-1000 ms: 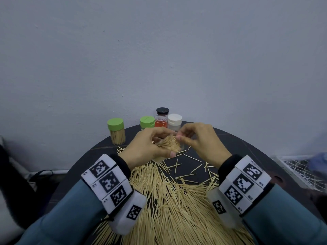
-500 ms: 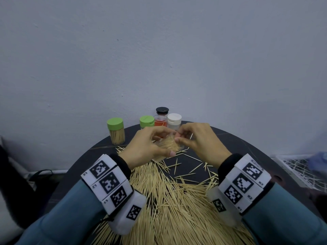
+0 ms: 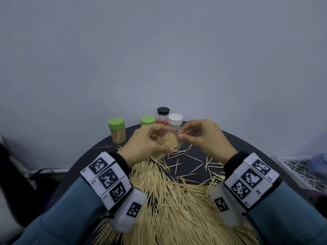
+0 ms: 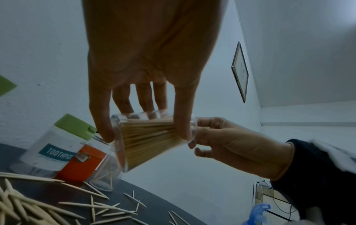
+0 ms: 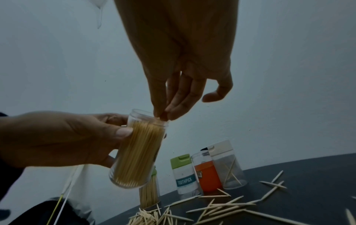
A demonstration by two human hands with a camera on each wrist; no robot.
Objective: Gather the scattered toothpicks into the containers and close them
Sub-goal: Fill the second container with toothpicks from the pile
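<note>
The left hand (image 3: 143, 144) holds a clear open container (image 5: 137, 150) above the dark round surface (image 3: 235, 144), its grip curled round the tube with thumb on the near wall and fingers behind; the container is tilted, mouth toward the right hand (image 3: 203, 137), and is packed nearly full of toothpicks; the right hand's grip is narrow, thumb and fingertips (image 5: 163, 114) pinched together at the container's rim on the tips of the toothpicks inside; whether it holds a single pick cannot be told; a large heap of scattered toothpicks (image 3: 169, 200) covers the near part of the surface between the two wrists, thinning to single picks farther out; at the far edge stand a green-lidded container (image 3: 116, 130) filled with toothpicks, well apart to the left, and a tight group of a second green-lidded container (image 5: 185, 172) labelled TOOTHPICK, an orange container with a black lid (image 3: 161, 117), and a white-lidded container (image 5: 225, 164) holding only a few picks.
</note>
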